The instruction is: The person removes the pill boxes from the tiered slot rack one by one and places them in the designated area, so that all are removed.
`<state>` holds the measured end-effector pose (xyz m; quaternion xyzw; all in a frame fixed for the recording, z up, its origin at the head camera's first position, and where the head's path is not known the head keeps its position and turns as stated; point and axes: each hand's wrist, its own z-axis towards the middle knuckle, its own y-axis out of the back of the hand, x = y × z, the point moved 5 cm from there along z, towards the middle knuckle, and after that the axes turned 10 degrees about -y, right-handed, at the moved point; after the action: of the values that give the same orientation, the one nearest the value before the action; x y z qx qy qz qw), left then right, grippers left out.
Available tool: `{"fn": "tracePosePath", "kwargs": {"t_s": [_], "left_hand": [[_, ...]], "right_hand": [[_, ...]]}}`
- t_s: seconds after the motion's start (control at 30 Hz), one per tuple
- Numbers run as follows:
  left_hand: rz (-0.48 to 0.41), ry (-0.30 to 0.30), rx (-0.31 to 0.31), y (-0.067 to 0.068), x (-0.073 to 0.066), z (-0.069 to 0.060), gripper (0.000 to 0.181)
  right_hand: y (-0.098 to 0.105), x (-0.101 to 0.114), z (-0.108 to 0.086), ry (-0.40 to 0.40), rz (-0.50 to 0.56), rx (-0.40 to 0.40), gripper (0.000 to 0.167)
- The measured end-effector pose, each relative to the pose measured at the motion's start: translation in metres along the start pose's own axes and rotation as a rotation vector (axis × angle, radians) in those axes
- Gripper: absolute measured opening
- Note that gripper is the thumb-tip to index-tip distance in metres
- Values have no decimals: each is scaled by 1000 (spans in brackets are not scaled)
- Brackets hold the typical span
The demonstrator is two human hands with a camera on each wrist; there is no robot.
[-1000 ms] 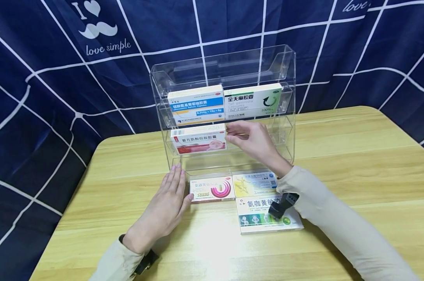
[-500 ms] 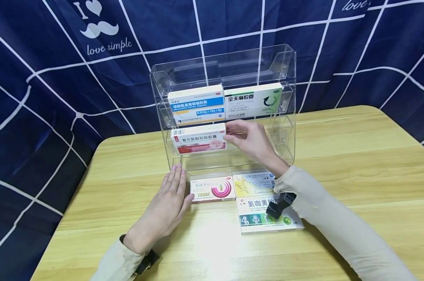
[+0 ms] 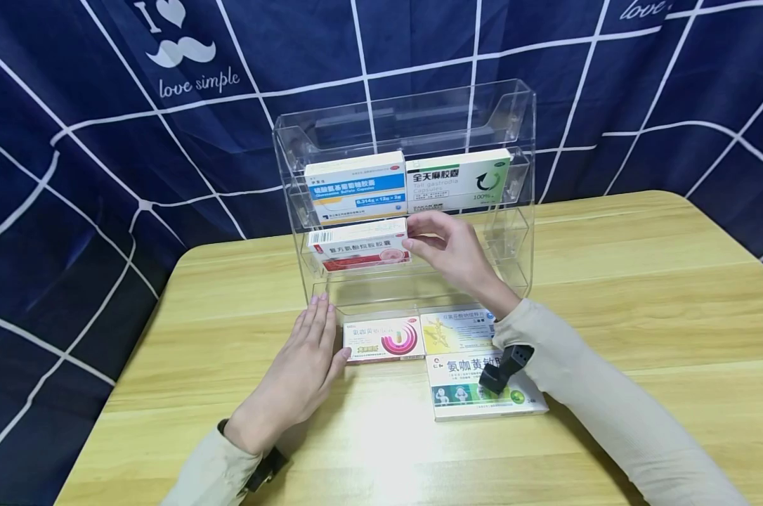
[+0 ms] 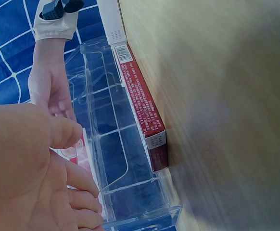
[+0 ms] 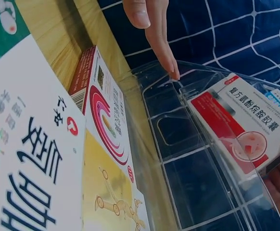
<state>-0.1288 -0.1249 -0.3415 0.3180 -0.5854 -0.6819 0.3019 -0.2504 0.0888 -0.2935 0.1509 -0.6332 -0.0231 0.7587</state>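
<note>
My right hand (image 3: pixel 454 254) pinches the right end of a white and red medicine box (image 3: pixel 359 246) between thumb and fingers. The box sits in the left half of the clear rack's middle tier, its top tipped slightly; the right wrist view shows its front through the clear plastic. My left hand (image 3: pixel 302 365) lies with straight fingers at the lower left corner of the clear acrylic display rack (image 3: pixel 388 289). Its thumb is beside a pink-ringed medicine box (image 3: pixel 381 340) lying flat before the rack. The left wrist view shows that box's red side (image 4: pixel 140 96).
Higher up stand a blue and white box (image 3: pixel 356 191) and a green and white box (image 3: pixel 460 181). A yellow box (image 3: pixel 447 335) and a larger green-banded box (image 3: pixel 460 395) lie on the wooden table (image 3: pixel 641 302), partly under my right sleeve. A blue checked cloth (image 3: pixel 419 42) hangs behind.
The white and red box has risen slightly in its tier, gripped by my right hand, which first moved a little left onto its end. My left hand stays put.
</note>
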Motion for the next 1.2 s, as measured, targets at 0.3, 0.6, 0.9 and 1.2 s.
{"fn": "tracePosePath", "kwargs": {"t_s": [0.3,0.6,0.9,1.2], "left_hand": [[0,0,12,0,0,2,63],[-6,5,37,-1,0,2,62],[10,5,24,-2,0,0,62],[13,-4,2,0,0,-1,60]], "right_hand": [[2,3,1,60,47,-13,30],[5,7,-1,83,73,-20,30],[7,13,-4,112,117,-36,31],[15,17,-11,77,105,-47,30]]}}
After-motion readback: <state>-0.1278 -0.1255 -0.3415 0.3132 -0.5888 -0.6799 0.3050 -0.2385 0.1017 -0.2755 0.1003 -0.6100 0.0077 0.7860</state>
